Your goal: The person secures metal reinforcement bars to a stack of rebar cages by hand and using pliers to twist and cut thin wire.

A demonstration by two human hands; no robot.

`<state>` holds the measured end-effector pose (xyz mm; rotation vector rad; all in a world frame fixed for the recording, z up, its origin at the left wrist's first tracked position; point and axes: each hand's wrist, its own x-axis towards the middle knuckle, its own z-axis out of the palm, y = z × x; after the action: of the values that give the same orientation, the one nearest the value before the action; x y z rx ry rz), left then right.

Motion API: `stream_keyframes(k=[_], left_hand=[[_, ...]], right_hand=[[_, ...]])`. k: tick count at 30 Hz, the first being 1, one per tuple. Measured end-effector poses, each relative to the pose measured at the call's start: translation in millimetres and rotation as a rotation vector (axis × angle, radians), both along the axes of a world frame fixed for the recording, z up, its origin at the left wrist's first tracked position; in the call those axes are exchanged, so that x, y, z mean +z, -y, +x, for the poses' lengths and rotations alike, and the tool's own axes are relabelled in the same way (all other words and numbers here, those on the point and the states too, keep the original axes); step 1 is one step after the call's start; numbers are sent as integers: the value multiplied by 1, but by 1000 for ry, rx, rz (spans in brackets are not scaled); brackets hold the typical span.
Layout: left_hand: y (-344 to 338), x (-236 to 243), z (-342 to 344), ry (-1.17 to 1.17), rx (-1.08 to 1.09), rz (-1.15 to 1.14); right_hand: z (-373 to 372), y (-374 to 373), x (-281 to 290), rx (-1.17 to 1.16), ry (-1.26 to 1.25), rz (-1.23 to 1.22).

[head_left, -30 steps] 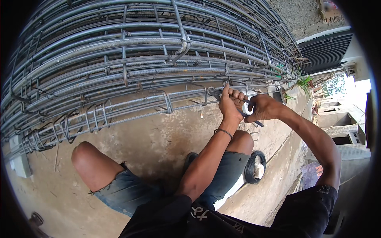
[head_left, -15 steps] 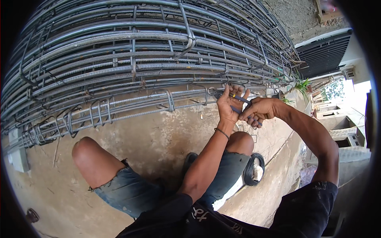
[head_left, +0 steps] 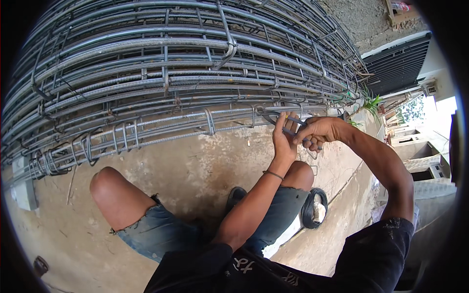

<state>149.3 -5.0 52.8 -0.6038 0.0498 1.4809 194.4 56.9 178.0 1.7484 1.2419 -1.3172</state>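
Observation:
Dark-handled pliers (head_left: 299, 122) with a touch of yellow reach from my right hand toward the lowest rebar cage (head_left: 190, 122). My right hand (head_left: 320, 132) is closed round the ends of the handles. My left hand (head_left: 283, 141), with a dark band at its wrist, is curled about the middle of the pliers, thumb up. The jaws lie close to a bent stirrup (head_left: 253, 117) on the cage; whether they grip a wire is too small to tell.
Stacked rebar cages (head_left: 146, 53) fill the far side. A coil of black wire (head_left: 313, 209) lies on the concrete floor (head_left: 195, 156) by my right knee. A pale block (head_left: 24, 193) is under the cage's left end. A green plant (head_left: 373, 105) grows at the right.
Both hands have shifted slightly lower, and the pliers have turned in them, so less yellow shows. My right hand still holds the handles.

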Motion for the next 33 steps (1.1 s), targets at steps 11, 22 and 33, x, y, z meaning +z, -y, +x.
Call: stream_keyframes(k=[11, 22, 33], left_hand=[[-39, 16, -17, -359, -232, -473], [-5, -32, -21, -997, -327, -120], [28, -55, -13, -1989, -31, -512]], right_hand=[[28, 21, -23, 1019, 134, 890], [89, 29, -85, -318, -646, 152], [74, 50, -158, 272, -741, 487]])
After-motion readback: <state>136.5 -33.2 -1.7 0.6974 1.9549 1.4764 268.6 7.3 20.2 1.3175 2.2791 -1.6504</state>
